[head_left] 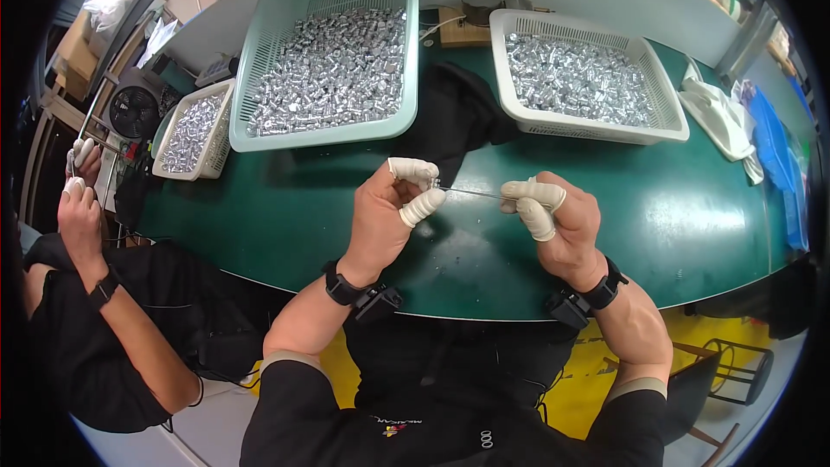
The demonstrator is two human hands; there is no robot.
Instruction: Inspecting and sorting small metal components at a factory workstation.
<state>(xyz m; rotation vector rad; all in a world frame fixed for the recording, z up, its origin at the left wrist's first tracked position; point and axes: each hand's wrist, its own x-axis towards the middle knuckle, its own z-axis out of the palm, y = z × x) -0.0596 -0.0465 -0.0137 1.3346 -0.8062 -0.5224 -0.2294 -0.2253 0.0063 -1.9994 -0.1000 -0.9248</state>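
Seemingly mid-way, the left hand (393,207) and right hand (553,212) each pinch an end of a thin rod (467,193) just nearer than the green basket (259,52), which remains heaped with metal pieces (333,69).

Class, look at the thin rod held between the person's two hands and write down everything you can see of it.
The thin rod is a slender, straight, pale piece, metal or clear by its look; too fine to tell which. It lies nearly level above the dark green table, touching nothing below. The left hand pinches one end and the right hand the other, both with white finger cots on the fingertips. Its left end seems slightly thicker, perhaps a small part; that is unclear.
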